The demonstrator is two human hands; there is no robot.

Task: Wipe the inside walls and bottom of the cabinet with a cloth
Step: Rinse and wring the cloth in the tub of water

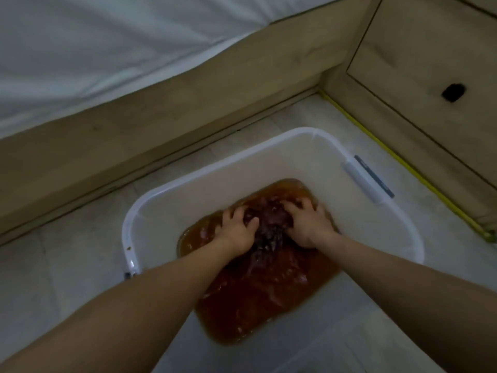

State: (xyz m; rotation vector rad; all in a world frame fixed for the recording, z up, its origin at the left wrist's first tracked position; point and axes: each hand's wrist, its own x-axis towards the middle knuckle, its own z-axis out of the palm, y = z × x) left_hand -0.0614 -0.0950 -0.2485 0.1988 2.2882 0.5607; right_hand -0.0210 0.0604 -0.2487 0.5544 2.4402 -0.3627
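Down in white plastic tub (269,162) | left hand (236,227), right hand (306,224) fingers curled, gripping dark soaked cloth (271,224) | brown water (258,300) could slosh onto floor if wrung hard

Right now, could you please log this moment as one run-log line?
stage: rinsing cloth | left hand: grips dark wet cloth | right hand: grips cloth | where: white plastic tub, brown water | cabinet: not wiped yet

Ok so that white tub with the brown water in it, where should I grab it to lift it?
Probably by its two short ends, one hand on each. The grey handle sits on the right end of the white tub, so come at it from that outer side. The tub is wide and holds brown water, so an even two-sided lift should keep it level. Both hands, left hand and right hand, now grip the cloth.
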